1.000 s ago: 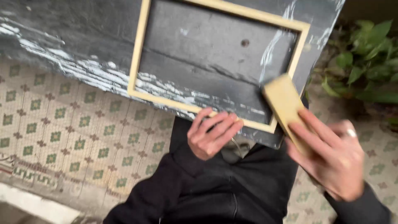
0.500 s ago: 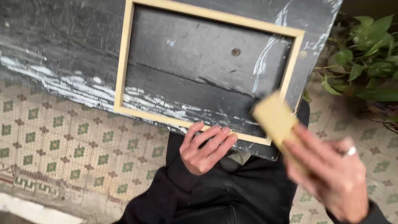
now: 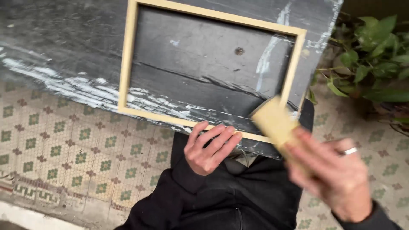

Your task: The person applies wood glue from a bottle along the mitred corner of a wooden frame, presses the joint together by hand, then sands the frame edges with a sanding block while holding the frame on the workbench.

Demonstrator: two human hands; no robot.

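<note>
A pale wooden frame [image 3: 124, 64] lies flat on a dark, paint-streaked wooden table [image 3: 51, 47]. My left hand [image 3: 208, 147] rests with its fingers on the frame's near rail, at the table's front edge, holding it in place. My right hand [image 3: 332, 174], blurred by motion and wearing a ring, grips a tan rectangular sanding block [image 3: 275, 121]. The block's far end sits over the frame's near right corner.
The floor below is tiled in small mosaic with green flower patterns [image 3: 64, 145]. A leafy green plant [image 3: 370, 64] stands past the table's right end. My dark clothing [image 3: 230, 200] fills the bottom middle of the view. A screw head [image 3: 239, 51] shows in the tabletop inside the frame.
My right hand has brought the sanding block down and left along the frame's right side to its near right corner. The left hand has stayed pressed on the near rail.
</note>
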